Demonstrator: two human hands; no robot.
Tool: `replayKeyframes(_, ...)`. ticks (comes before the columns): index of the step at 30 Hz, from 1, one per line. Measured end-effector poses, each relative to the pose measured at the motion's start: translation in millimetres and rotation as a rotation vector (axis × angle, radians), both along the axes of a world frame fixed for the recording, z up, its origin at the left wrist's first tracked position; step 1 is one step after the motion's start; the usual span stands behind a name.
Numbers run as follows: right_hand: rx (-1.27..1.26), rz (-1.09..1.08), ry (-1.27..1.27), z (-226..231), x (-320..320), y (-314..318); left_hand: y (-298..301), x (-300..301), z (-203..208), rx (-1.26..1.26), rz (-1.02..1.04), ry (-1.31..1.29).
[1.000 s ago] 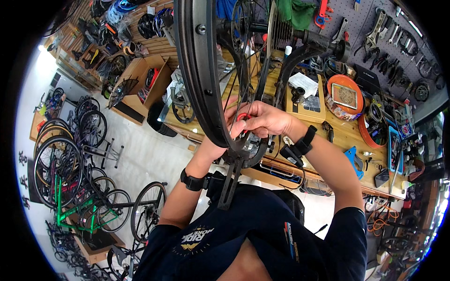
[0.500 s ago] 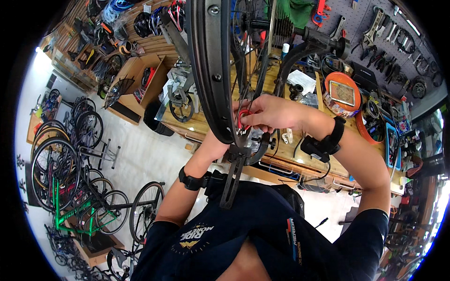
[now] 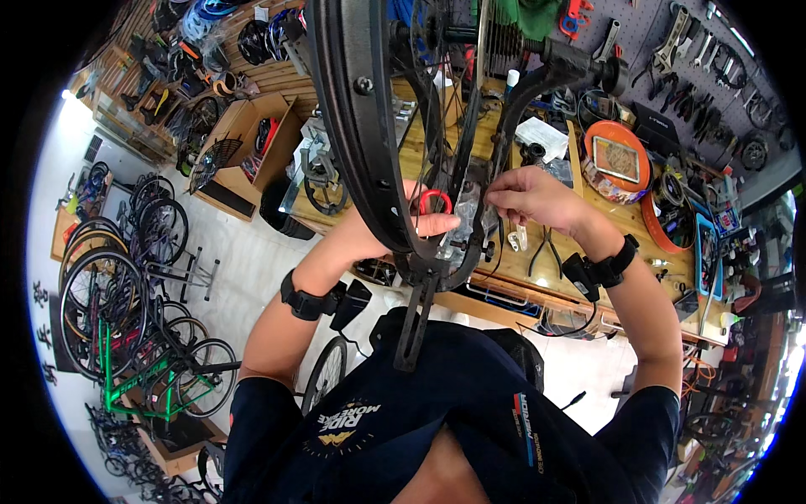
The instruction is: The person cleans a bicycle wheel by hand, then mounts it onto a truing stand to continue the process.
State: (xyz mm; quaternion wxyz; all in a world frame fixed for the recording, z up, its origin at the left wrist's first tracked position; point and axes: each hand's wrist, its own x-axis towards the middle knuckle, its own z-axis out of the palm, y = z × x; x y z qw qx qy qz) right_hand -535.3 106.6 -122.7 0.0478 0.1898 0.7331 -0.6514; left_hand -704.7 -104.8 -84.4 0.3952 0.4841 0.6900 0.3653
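On my feed the wheel rim [image 3: 354,126] looks smooth, semi-gloss metal; right of it I see a varnished wooden workbench [image 3: 625,220], below it a matt cloth shirt [image 3: 453,361], just beside it a glossy red tool [image 3: 447,201].

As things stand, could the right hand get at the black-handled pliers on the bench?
Likely yes: the right hand appears near the pliers, whose splayed handles lie uncovered on the bench. Whether its grip holds something small is hard to tell.
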Motion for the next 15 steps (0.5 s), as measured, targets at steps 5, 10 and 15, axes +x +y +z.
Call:
replayKeyframes(5,0.221,0.063,0.07,-5,-9,5,6,0,14,-0.012,-0.066,0.152)
replayKeyframes(10,0.246,0.041,0.167,12,-38,0,9,-10,-1,0.073,-0.119,0.156)
replayKeyframes(15,0.266,0.032,0.27,13,-55,7,15,-4,8,0.11,-0.108,0.179)
